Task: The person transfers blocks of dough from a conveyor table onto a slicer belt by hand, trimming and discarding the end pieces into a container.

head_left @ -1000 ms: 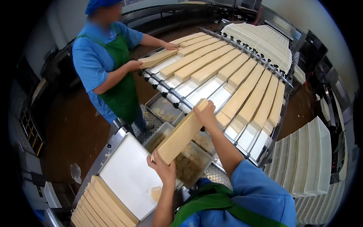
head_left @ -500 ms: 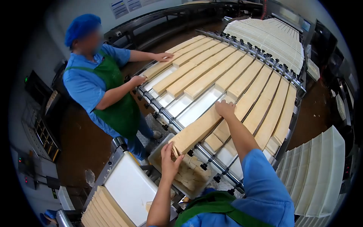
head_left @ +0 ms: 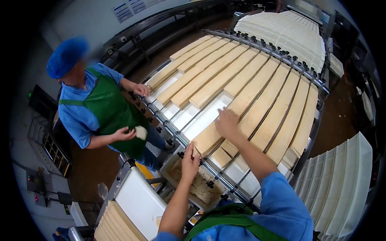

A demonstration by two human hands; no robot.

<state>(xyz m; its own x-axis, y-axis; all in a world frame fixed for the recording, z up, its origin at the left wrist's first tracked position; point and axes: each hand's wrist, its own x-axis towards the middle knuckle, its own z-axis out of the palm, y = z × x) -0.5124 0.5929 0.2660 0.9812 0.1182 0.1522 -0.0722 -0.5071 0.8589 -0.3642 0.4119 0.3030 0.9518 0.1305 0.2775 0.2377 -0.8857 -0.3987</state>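
A long pale dough-like strip (head_left: 209, 138) lies in a lane of the slatted conveyor table (head_left: 197, 124), its near end by the front rail. My left hand (head_left: 190, 162) touches that near end, its fingers curled round the edge. Over the strip's upper part is my right hand (head_left: 227, 122), fingers partly spread, resting on or just above it; contact is unclear. Several similar strips (head_left: 281, 116) lie side by side in the other lanes. Small cut blocks (head_left: 222, 156) sit just right of the strip.
Across the table a co-worker (head_left: 104, 104) holds a pale scrap (head_left: 140, 132). Below the rail stands a bin (head_left: 171, 170) of scraps. More strips (head_left: 116, 223) lie on a white belt (head_left: 140, 201) at lower left. Stacked white trays (head_left: 337, 180) stand at right.
The strip went from being held over the bin down onto the table lane. My right hand has loosened from it. The co-worker has drawn back from their strip and now holds a scrap.
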